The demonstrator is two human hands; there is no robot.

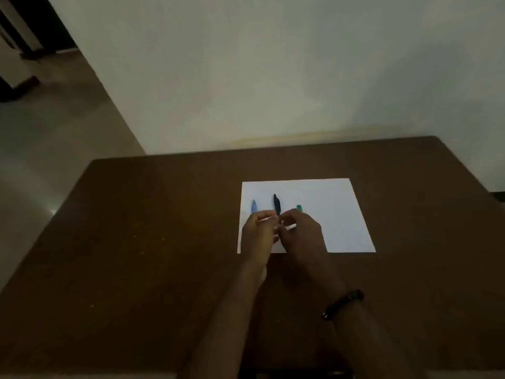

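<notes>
Head view. Found the slim black-capped pen (276, 204) on the white paper sheet (341, 214), cap end pointing away, lower barrel hidden between both hands. Saw the left hand (258, 231) curled round the pale barrel from one side and the right hand (300, 231) pinching it from the other, fingertips almost meeting. Could not make out the exact grip in the dim, blurred light.

Judged the pen light, stiff and smooth, likely slippery plastic. Reckoned the barrel just below the cap the best hold, with the other hand on the cap itself.

Noted a light blue pen (254, 207) just beside the left hand and a green pen (300, 208) peeking past the right, both on the sheet. Spotted no container anywhere on the brown wooden surface (136, 255). Marked a dark beaded bracelet (343, 304) on the right wrist.
</notes>
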